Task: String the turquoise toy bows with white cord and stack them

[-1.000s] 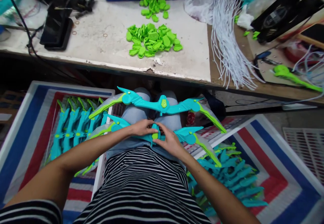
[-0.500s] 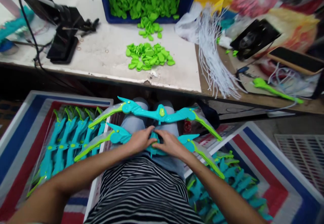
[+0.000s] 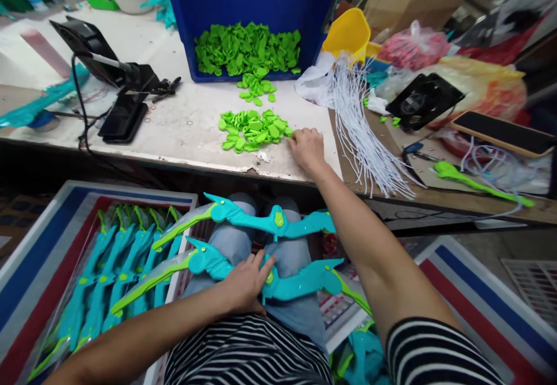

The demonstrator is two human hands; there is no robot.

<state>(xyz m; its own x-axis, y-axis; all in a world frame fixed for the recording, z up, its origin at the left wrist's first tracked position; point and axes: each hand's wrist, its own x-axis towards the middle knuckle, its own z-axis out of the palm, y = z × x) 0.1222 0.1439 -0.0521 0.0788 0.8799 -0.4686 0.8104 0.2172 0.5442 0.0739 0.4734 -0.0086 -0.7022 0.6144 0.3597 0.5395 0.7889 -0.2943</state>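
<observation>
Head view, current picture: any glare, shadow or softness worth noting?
Head view: small glints on the turquoise bow under the left hand; head view: deep shadow beneath the table; head view: clutter at top right looks soft, while the green pieces by the right hand look sharper.

Nearer lime-tipped turquoise bow (image 3: 298,284) across the lap (image 3: 290,250) — lime pieces (image 3: 255,129), seemingly flat, loosely heaped on the table (image 3: 195,147)

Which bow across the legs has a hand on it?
The bow nearer the striped shirt: the left hand holds its middle; no hand touches the farther bow.
</observation>
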